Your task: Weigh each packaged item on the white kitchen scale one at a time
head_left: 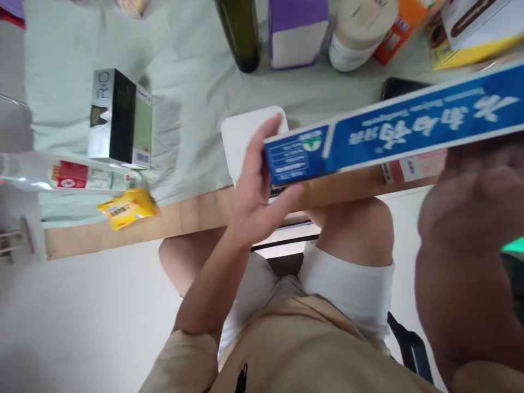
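A long blue toothpaste box (393,125) with white lettering is held up above the table's front edge, its lettering upside down to me. My left hand (262,191) grips its left end, with the thumb on the near edge and the fingers on the far edge. My right hand (475,202), blurred and close to the camera, is at the near side of the box's right part; its fingers are mostly hidden. Partly behind the left hand lies a white rounded-corner object (241,136). Beneath the box, a pink and white package (413,168) shows on the table edge.
Left on the green cloth (184,109) are a black-and-silver box (118,117), a clear bottle (82,174) lying down and a yellow packet (129,209). Along the back stand a dark green bottle (241,35), a purple-white box (298,35), a white jar (360,35) and an orange box (399,33).
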Tool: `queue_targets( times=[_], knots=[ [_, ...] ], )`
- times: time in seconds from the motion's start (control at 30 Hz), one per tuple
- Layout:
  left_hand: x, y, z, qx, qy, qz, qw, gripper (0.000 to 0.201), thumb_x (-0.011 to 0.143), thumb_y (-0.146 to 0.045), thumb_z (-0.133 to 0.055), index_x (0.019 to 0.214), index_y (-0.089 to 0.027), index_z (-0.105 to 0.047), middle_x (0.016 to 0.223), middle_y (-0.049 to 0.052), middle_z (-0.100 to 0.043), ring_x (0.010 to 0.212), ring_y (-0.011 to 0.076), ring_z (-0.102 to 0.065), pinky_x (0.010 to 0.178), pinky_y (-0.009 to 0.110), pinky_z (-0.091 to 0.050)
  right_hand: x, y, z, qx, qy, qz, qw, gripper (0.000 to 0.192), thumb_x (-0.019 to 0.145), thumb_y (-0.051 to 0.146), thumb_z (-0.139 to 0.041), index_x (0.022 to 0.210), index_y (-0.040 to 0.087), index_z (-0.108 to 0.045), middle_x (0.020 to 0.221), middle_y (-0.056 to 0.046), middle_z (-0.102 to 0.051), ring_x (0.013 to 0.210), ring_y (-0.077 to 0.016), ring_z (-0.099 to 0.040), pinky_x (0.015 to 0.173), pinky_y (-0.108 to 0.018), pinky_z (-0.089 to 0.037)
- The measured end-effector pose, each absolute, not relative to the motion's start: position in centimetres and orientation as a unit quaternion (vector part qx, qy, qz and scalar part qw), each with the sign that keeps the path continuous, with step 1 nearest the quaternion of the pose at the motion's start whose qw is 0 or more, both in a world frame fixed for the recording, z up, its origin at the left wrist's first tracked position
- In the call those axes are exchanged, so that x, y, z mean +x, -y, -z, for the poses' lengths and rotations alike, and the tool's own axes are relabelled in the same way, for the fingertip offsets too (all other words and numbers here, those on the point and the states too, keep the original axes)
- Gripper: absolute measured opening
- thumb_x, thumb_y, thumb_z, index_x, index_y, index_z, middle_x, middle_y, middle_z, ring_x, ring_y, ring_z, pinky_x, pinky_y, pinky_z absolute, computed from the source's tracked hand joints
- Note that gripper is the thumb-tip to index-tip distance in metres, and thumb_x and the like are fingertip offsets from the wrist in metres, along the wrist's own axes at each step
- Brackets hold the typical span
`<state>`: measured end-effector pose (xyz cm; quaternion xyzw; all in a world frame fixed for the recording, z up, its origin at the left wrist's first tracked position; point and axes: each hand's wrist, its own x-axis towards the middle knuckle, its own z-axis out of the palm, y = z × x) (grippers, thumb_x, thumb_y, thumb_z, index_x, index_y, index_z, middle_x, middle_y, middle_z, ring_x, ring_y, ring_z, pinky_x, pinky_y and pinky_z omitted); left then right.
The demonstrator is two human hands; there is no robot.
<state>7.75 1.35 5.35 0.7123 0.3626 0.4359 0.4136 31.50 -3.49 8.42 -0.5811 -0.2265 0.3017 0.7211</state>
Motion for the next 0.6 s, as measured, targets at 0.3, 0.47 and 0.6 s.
queue_targets(
  times=[0.3, 0.47, 0.6],
  knots=[
    [-4.7, -7.7, 0.4, 0.643, -0.43, -0.525, 0.355, 0.079, 0.079, -0.084, -0.06, 0.147, -0.047, -0.045, 0.161, -0.012, -0.047, 0.158, 0.0253, -0.04, 0.121, 0.039, -0.056, 23.4, -1.1, -1.7, -0.493, 0.488, -0.312, 0.65, 0.056, 0.078, 0.034, -0.059, 0.134, 0.029, -0.055, 0.135, -0.002, -0.062, 0.127, -0.0207, -0.063, 0.121, -0.049, -0.05],
    [-5.3, -8.5, 2.9, 0.655, -0.394, -0.519, 0.382, 0.085, 0.08, -0.089, -0.052, 0.151, -0.043, -0.041, 0.164, -0.013, -0.044, 0.161, 0.0231, -0.035, 0.125, 0.038, -0.051, 23.1, -0.8, -0.4, -0.509, 0.479, -0.316, 0.642, 0.049, 0.085, 0.038, -0.059, 0.132, 0.025, -0.054, 0.132, -0.005, -0.062, 0.124, -0.0201, -0.064, 0.118, -0.045, -0.052],
    [-3.5, -7.3, 1.8, 0.586, -0.414, -0.52, 0.464, 0.073, 0.085, -0.082, -0.057, 0.148, -0.045, -0.047, 0.167, -0.009, -0.041, 0.164, 0.0231, -0.03, 0.129, 0.039, -0.046, 23.3, -0.7, 0.4, -0.523, 0.472, -0.32, 0.634, 0.046, 0.088, 0.032, -0.059, 0.133, 0.027, -0.055, 0.132, -0.004, -0.062, 0.121, -0.0192, -0.066, 0.117, -0.046, -0.053]
  ],
)
